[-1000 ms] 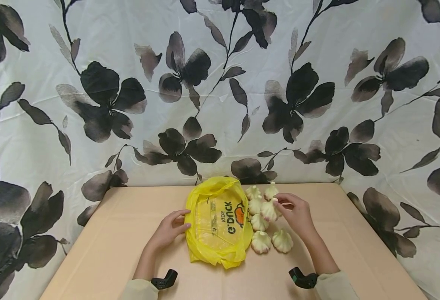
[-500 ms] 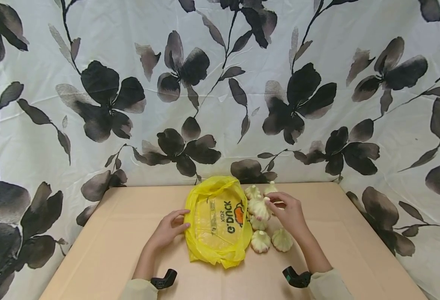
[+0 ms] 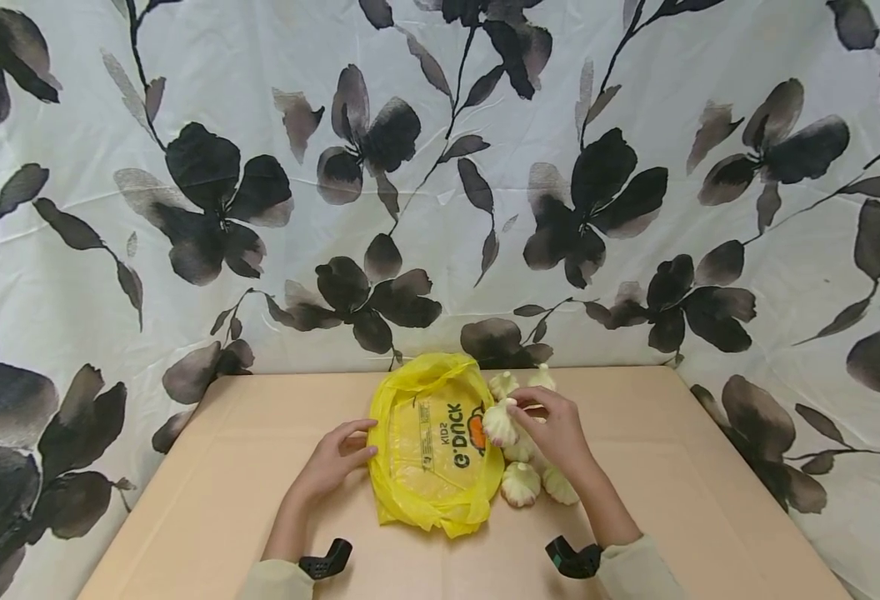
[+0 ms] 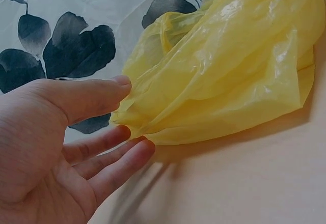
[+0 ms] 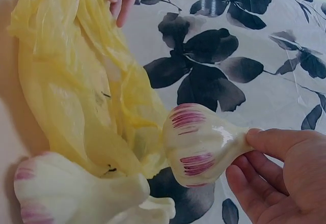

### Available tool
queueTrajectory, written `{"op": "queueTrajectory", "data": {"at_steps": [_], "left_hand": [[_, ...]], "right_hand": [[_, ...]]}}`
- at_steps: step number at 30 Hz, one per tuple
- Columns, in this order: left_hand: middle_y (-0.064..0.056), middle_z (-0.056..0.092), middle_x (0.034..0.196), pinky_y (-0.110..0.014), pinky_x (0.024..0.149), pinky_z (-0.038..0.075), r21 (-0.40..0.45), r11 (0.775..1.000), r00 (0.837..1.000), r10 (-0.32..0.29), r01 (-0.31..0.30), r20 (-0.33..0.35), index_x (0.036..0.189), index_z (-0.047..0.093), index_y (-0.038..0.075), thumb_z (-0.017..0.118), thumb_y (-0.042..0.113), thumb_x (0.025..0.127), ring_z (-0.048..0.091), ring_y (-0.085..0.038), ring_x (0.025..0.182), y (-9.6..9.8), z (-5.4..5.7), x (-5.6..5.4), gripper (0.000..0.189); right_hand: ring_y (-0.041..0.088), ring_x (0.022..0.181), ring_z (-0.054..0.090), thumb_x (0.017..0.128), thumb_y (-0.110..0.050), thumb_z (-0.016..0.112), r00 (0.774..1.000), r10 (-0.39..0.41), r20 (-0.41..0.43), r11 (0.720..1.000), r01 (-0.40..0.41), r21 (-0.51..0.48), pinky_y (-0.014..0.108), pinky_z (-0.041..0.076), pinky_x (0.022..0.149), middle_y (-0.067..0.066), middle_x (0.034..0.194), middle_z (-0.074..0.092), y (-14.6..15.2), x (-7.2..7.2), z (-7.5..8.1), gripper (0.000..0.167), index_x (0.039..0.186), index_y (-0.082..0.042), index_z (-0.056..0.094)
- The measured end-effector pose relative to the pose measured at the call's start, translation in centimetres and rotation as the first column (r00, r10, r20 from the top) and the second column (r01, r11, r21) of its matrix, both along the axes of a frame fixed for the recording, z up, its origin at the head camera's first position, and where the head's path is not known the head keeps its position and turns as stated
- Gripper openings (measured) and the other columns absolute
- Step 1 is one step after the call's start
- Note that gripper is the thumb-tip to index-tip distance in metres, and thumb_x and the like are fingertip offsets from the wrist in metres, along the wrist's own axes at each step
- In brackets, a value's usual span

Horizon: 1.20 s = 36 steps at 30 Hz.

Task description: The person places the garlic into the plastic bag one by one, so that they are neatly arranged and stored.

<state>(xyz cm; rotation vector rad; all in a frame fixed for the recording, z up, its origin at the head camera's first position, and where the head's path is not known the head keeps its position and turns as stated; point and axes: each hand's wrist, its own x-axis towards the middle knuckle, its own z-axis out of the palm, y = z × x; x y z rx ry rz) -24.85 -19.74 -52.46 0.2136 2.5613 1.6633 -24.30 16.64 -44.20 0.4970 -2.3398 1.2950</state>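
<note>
In the head view a yellow plastic bag (image 3: 440, 492) with dark lettering lies on the table, its rim gathered into a rounded opening. The fingertips of my left hand (image 3: 331, 458) touch its left edge, fingers fairly straight and thumb apart from them. My right hand (image 3: 552, 429) pinches a garlic bulb (image 5: 196, 147) by its narrow neck, at the bag's right edge. The bulb is cream with purple-pink streaks. Several more bulbs sit right of the bag, such as a garlic bulb (image 3: 520, 483) near the front; the right hand partly hides some.
The light tan table (image 3: 710, 492) reaches out to both sides of the bag. Behind it hangs a white cloth (image 3: 500, 192) with dark flower prints. A black wrist camera (image 3: 326, 560) sits on the left wrist, and a similar black camera (image 3: 573, 558) on the right.
My right hand has moved left with the garlic bulb, from over the group to the bag's right edge. The left hand and bag have stayed almost in place.
</note>
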Motion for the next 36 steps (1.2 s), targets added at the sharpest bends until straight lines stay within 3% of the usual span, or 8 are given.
{"op": "queueTrajectory", "data": {"at_steps": [5, 12, 19, 26, 36], "left_hand": [[-0.010, 0.051, 0.141, -0.048, 0.099, 0.050, 0.010, 1.000, 1.000, -0.005, 0.005, 0.007, 0.133, 0.056, 0.022, 0.071, 0.029, 0.088, 0.057, -0.033, 0.123, 0.1, 0.0, 0.0, 0.048], [-0.007, 0.050, 0.143, -0.048, 0.099, 0.050, 0.019, 1.000, 1.000, -0.015, 0.015, 0.022, 0.132, 0.057, 0.024, 0.072, 0.029, 0.087, 0.057, -0.033, 0.124, -0.3, 0.6, 0.5, 0.048], [-0.007, 0.048, 0.145, -0.052, 0.102, 0.047, -0.004, 0.999, 0.999, -0.032, 0.032, 0.026, 0.133, 0.057, 0.024, 0.071, 0.028, 0.087, 0.055, -0.034, 0.126, -0.8, 1.1, 1.1, 0.048], [-0.009, 0.048, 0.145, -0.053, 0.103, 0.045, 0.005, 0.998, 0.998, -0.060, 0.060, 0.022, 0.134, 0.056, 0.021, 0.071, 0.026, 0.088, 0.055, -0.036, 0.126, -1.0, 1.4, 1.7, 0.048], [-0.009, 0.049, 0.144, -0.052, 0.102, 0.047, -0.012, 0.998, 0.998, -0.059, 0.059, 0.013, 0.132, 0.057, 0.021, 0.072, 0.028, 0.087, 0.056, -0.035, 0.124, -1.4, 1.4, 1.8, 0.048]], "right_hand": [[0.021, 0.086, 0.068, 0.085, -0.010, 0.073, 0.999, 0.027, 0.020, 1.000, -0.027, -0.012, 0.029, 0.059, 0.074, 0.005, 0.094, 0.071, -0.9, 0.3, -0.1, 0.019, 0.103, -0.005, 0.071], [0.016, 0.090, 0.067, 0.086, -0.014, 0.072, 0.993, 0.003, 0.115, 1.000, -0.002, -0.007, 0.026, 0.058, 0.079, 0.000, 0.096, 0.070, -2.6, 1.6, 0.3, 0.019, 0.105, -0.015, 0.072], [0.017, 0.087, 0.067, 0.085, -0.011, 0.073, 0.997, 0.006, 0.079, 1.000, -0.006, 0.000, 0.028, 0.059, 0.076, 0.001, 0.095, 0.071, -4.0, 2.7, 0.3, 0.017, 0.102, -0.009, 0.072], [0.017, 0.088, 0.067, 0.084, -0.011, 0.074, 0.993, -0.005, 0.118, 1.000, 0.008, -0.022, 0.029, 0.059, 0.077, 0.001, 0.094, 0.070, -5.2, 3.7, 0.2, 0.019, 0.103, -0.009, 0.072], [0.016, 0.087, 0.067, 0.084, -0.012, 0.074, 0.993, 0.019, 0.115, 0.999, -0.014, -0.039, 0.022, 0.057, 0.074, 0.000, 0.094, 0.069, -6.4, 4.1, 0.1, 0.017, 0.101, -0.014, 0.073]]}}
